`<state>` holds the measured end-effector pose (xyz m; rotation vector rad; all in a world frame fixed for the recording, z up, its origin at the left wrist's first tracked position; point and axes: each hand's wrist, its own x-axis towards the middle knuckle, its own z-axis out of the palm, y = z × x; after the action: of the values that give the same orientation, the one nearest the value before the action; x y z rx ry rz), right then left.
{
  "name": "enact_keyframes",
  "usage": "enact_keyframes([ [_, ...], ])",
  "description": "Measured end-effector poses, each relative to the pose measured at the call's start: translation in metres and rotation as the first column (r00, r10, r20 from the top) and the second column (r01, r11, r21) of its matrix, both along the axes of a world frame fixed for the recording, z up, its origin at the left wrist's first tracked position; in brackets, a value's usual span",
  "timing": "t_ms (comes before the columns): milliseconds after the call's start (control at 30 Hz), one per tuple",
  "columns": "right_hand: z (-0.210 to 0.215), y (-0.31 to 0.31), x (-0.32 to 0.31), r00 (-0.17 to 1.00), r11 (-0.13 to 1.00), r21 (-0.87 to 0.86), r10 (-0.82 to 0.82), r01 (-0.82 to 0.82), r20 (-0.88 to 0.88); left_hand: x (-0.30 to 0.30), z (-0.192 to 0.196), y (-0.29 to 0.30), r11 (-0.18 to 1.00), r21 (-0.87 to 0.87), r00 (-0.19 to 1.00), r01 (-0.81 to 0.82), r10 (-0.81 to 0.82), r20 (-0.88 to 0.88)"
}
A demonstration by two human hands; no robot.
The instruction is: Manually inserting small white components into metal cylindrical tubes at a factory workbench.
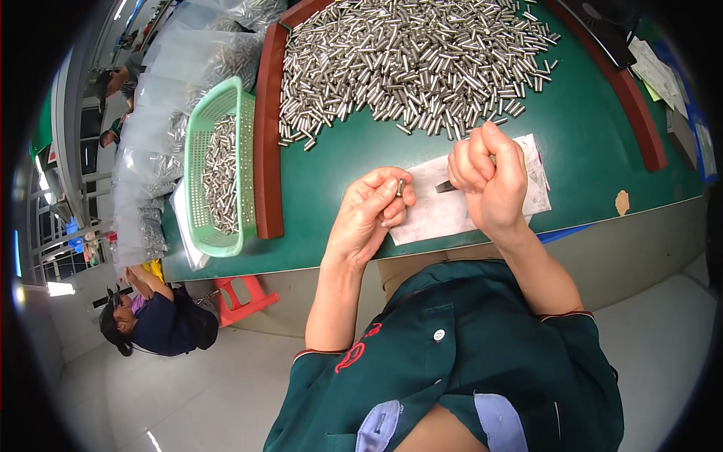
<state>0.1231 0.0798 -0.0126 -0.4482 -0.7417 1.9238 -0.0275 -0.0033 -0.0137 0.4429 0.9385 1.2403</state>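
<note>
A small shiny metal pin is pinched between the thumb and fingers of my left hand. My right hand is curled into a fist around a tool with a dark, flat, blade-like tip; the rest of it is hidden by the fingers, so its kind is unclear. That tip points left toward the pin, with a gap between them. Both hands are over a smudged white sheet of paper on the green tabletop. Beyond them spreads a large heap of similar metal pins.
Red-brown rails border the work area on the left and right. Left of the left rail, a pale green basket holds more metal pieces. Filled clear bags line the table's left side. A person sits near a red stool.
</note>
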Motion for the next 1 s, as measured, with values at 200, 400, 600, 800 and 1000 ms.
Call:
enact_keyframes([
  [200, -0.001, 0.001, 0.0, 0.999, 0.999, -0.028, -0.016, 0.016, -0.028, 0.002, 0.01, 0.009, 0.99, -0.031, 0.988, -0.134, 0.136, 0.074],
  [400, 0.002, -0.001, -0.001, 1.0, 1.0, -0.023, -0.011, 0.01, -0.024, -0.003, 0.006, 0.047, 0.982, 0.16, 0.266, -0.099, 0.182, -0.947],
  [600, 0.001, 0.001, 0.001, 0.999, 0.999, -0.038, -0.012, 0.011, -0.03, 0.005, 0.001, 0.059, 0.989, 0.15, -0.141, 0.017, 0.151, -0.978],
  [800, 0.001, 0.0, 0.0, 0.999, 1.0, -0.014, -0.015, 0.015, -0.029, -0.005, 0.0, 0.039, 0.984, 0.174, 0.261, -0.037, 0.178, -0.949],
  [1000, 0.0, 0.001, 0.0, 1.0, 1.0, -0.001, -0.019, 0.019, -0.025, -0.014, 0.005, 0.018, 0.996, 0.082, 0.998, -0.033, 0.037, -0.044],
])
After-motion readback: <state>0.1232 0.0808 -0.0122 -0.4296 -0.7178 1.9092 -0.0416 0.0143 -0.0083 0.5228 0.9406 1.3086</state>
